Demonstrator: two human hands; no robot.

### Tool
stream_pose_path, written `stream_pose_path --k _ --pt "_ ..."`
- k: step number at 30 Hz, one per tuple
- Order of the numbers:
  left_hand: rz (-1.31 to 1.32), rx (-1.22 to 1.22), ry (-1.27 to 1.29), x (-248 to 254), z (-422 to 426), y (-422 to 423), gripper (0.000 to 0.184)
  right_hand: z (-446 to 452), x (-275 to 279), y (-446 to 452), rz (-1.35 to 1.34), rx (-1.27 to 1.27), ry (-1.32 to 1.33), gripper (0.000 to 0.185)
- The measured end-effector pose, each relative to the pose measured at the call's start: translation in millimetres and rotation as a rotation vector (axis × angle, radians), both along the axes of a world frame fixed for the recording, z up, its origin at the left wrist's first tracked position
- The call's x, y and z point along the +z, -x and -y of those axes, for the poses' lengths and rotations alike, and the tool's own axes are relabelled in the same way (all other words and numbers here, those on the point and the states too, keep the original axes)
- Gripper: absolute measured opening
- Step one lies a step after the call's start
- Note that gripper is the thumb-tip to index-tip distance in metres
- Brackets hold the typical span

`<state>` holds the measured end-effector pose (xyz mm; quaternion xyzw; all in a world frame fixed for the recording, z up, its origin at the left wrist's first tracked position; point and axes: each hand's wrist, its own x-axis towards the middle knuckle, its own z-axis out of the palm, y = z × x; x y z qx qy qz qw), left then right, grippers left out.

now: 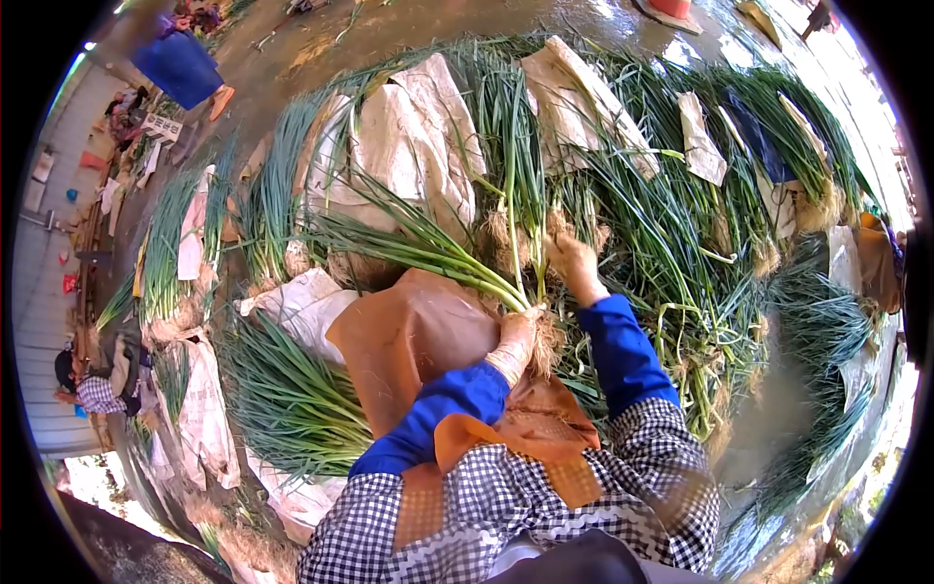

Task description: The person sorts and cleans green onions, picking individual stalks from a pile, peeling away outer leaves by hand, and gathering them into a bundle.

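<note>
From my head camera I look down on a wearer in blue sleeves [628, 350] and a checked top [360, 526]. The left hand [516, 336] is closed around a bunch of long green onions [457, 261] near its base, its leaves fanning up and to the left above a brown cover [418, 316] and its shaggy roots [546, 352] hanging just beside the palm. The right hand [574, 255] reaches to pale roots [556, 222] in the onion pile [642, 219]; its fingers are bent, but I cannot tell how far open they are or whether they grip. Pale sacks [413, 146] lie over the pile, and wet floor [321, 54] shows beyond.
</note>
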<state>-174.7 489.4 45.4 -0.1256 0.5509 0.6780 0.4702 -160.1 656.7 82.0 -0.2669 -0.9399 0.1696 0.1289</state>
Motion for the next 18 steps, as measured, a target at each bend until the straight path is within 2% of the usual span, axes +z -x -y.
stream_pose_path --k 2,4,5,6,8,9,10,12,13,15,16,17,18 --pt "0.057 -0.033 -0.044 -28 2 1 0.006 19 8 -33 -0.193 0.026 0.512 0.022" --pt "0.039 0.037 -0.075 -22 -4 -2 0.007 23 56 -65 -0.121 -0.161 1.197 0.023" --pt "0.02 0.105 -0.102 -19 -5 -4 0.007 11 78 -84 -0.073 -0.202 1.178 0.02" --pt "0.001 0.025 -0.12 -38 -4 -2 0.008 -13 57 -104 -0.319 -0.388 1.173 0.019" --pt "0.118 0.061 -0.129 -14 -1 -2 0.009 -100 -18 -181 -0.785 -0.567 1.165 0.017" --pt "0.121 0.061 -0.131 -14 0 -2 0.009 -107 -16 -194 -0.783 -0.567 1.162 0.017" --pt "0.116 0.063 -0.137 -16 -1 -1 0.009 -113 -8 -205 -0.56 -0.792 0.732 0.019" --pt "0.114 0.064 -0.142 -12 0 -4 0.009 -117 3 -217 -0.077 -1.114 -0.159 0.04" --pt "0.067 0.101 -0.164 -3 -1 -5 0.009 -110 -3 -203 -0.099 -0.916 -0.584 0.04" --pt "0.026 0.097 -0.124 2 -3 -8 0.011 -69 27 -135 -0.455 -0.545 -0.012 0.026" --pt "0.028 0.094 -0.117 -1 -3 -11 0.011 -62 13 -103 -0.36 -0.369 0.183 0.031" --pt "-0.056 0.074 -0.083 -6 -3 -14 0.012 -39 23 -65 -0.477 -0.329 0.6 0.034" --pt "-0.146 0.053 -0.051 -8 -2 -13 0.013 -25 36 -36 -0.436 -0.296 1.0 0.039"
